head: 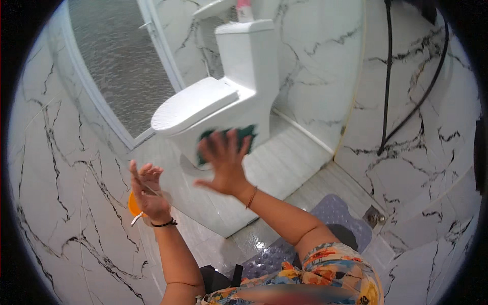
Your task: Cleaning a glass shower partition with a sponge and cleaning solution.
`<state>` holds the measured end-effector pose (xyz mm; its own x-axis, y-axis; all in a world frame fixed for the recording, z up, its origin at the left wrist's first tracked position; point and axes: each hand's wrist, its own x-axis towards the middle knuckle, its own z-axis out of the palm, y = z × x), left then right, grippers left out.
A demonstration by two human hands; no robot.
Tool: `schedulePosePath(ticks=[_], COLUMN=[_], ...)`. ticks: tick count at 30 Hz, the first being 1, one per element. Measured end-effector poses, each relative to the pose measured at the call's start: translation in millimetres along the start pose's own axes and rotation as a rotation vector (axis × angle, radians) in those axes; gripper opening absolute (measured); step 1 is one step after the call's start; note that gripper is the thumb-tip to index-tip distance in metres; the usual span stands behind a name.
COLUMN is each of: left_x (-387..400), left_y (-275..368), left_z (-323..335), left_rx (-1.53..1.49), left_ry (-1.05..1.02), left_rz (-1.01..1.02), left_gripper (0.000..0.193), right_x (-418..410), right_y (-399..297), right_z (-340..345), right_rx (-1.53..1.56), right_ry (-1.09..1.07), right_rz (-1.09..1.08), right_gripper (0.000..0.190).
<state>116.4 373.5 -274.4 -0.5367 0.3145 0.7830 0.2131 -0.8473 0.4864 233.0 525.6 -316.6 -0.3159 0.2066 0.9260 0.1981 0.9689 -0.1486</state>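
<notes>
My right hand (225, 167) is blurred, its fingers spread flat over a dark green cloth or pad (246, 138). The cloth appears pressed against a clear glass panel (301, 152), in line with the side of the white toilet (240, 114) beyond; the exact contact is hard to tell. Lower left, my left hand (150, 192) is raised with its fingers apart and slightly bent, near what looks like the panel's edge, holding nothing visible. Just behind its wrist an orange object (134, 204) shows partly, with a white handle-like piece (137, 218) beside it.
A framed textured glass door (122, 61) stands upper left. Marble-patterned walls (411, 183) flank both sides. A black hose (388, 76) hangs on the right. On the wet floor lie a grey bumpy mat (335, 207) and a metal drain (374, 217). A pink-and-white bottle (244, 11) stands by the tank.
</notes>
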Motion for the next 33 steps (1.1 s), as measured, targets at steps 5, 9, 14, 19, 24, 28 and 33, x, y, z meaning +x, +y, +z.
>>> schedulePosePath(ticks=[5,9,14,19,24,28,33], left_x=[-7.8,-3.1,-1.6,-1.6,-1.9,-1.7,-1.5], left_y=[1.9,1.4,1.7,5.2,-0.9,-1.8,-1.5], left_z=[9.6,8.4,13.4,14.8,11.8,12.8,13.2], left_rx=[0.105,0.168,0.226,0.107,0.015,0.075,0.152], left_ry=[0.166,0.004,0.031,0.098,0.126,0.048,0.053], left_rz=[-0.098,0.037,0.033,0.049,0.031,0.042,0.021], left_gripper=[0.057,0.069,0.077,0.079,0.073,0.068,0.069], right_x=[42.3,164.7,240.8,145.7,193.3,309.5,315.1], right_y=[-33.0,-30.6,-23.5,-66.5,-74.8,-37.2,-36.6], right_z=[-9.9,-63.9,-87.3,-42.6,-61.0,-96.9,-116.2], right_rx=[-0.037,-0.101,-0.2,-0.115,-0.194,-0.305,-0.372], right_ry=[-0.125,0.065,0.344,-0.222,-0.167,0.428,0.465], right_rz=[-0.618,-0.388,-0.225,-0.85,-0.892,-0.635,-0.194], right_gripper=[0.066,0.069,0.075,0.075,0.075,0.08,0.073])
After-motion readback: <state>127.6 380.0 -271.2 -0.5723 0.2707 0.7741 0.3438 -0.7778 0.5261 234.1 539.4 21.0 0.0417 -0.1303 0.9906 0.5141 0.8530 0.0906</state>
